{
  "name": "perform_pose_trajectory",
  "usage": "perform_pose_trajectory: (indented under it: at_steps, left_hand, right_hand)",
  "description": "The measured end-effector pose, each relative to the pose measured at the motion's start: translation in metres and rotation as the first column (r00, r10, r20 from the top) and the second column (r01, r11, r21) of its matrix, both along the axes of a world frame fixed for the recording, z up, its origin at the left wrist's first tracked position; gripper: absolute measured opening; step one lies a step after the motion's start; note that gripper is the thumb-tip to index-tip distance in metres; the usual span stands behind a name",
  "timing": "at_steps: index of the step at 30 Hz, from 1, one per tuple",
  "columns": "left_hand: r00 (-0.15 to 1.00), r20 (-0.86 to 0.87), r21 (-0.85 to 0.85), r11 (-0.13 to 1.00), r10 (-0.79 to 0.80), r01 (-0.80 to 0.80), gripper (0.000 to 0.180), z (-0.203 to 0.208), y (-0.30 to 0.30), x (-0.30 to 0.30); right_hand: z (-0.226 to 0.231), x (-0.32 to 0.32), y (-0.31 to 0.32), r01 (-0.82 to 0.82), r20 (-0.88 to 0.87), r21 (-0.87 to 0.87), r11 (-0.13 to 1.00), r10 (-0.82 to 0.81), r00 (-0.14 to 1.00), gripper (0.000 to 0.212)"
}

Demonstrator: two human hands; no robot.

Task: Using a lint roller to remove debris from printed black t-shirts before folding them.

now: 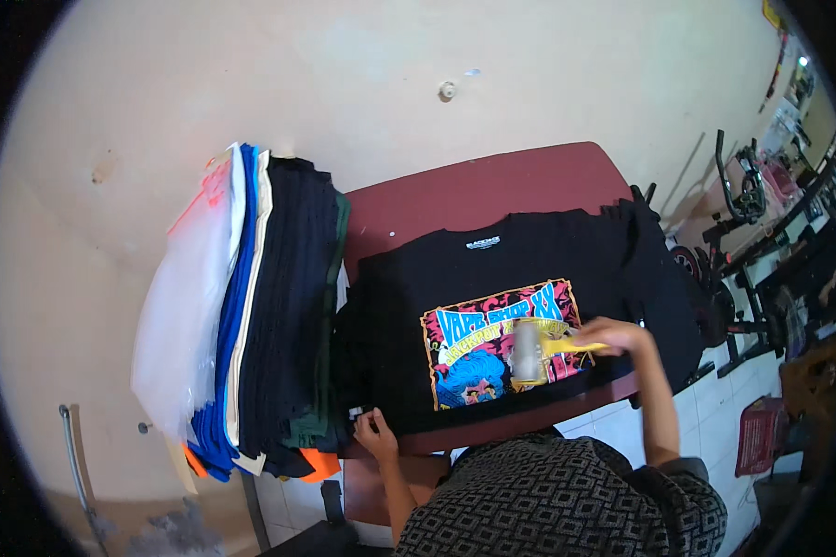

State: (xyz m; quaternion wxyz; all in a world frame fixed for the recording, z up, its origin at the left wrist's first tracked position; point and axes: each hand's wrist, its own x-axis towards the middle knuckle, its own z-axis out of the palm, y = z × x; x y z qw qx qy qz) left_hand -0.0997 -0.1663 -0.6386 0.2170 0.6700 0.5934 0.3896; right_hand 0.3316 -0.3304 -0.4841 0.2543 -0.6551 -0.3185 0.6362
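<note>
A black T-shirt (390,306) with a colourful printed panel (472,376) on it lies spread over a dark red table. My right hand (616,336) is closed round the yellow handle of a lint roller (527,353). The roller's pale cylinder is over the right half of the print. Down at the shirt's lower left corner, my left hand (375,434) pinches the black cloth beside a small white tag (357,412). Part of its fingertips is hidden by the fabric.
A tall stack of folded garments (288,306) stands left of the shirt, with clear plastic bags (190,306) along its left side. The dark red table (548,172) meets a pale wall. Exercise equipment (738,200) and a red basket (760,442) are at the right.
</note>
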Motion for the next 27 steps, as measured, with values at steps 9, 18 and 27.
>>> perform_pose_trajectory:
  at_steps: [9, 18, 27]
  left_hand:
    - [0.995, -0.092, 0.005, 1.000, 0.030, -0.029, 0.030, 0.013, -0.001, 0.020]
    - [0.996, -0.073, 0.024, 0.998, 0.056, -0.054, 0.033, 0.007, -0.001, 0.012]
    - [1.000, 0.026, 0.202, 0.979, -0.004, -0.001, 0.020, 0.057, -0.008, 0.067]
  right_hand:
    - [-0.006, -0.006, -0.181, 0.636, 0.044, -0.061, 0.770, -0.634, 0.772, 0.029]
    - [-0.059, -0.020, 0.070, 0.556, -0.112, 0.214, 0.803, -0.545, 0.831, 0.047]
    - [-0.070, -0.020, 0.094, 0.568, -0.079, 0.273, 0.776, -0.570, 0.818, 0.050]
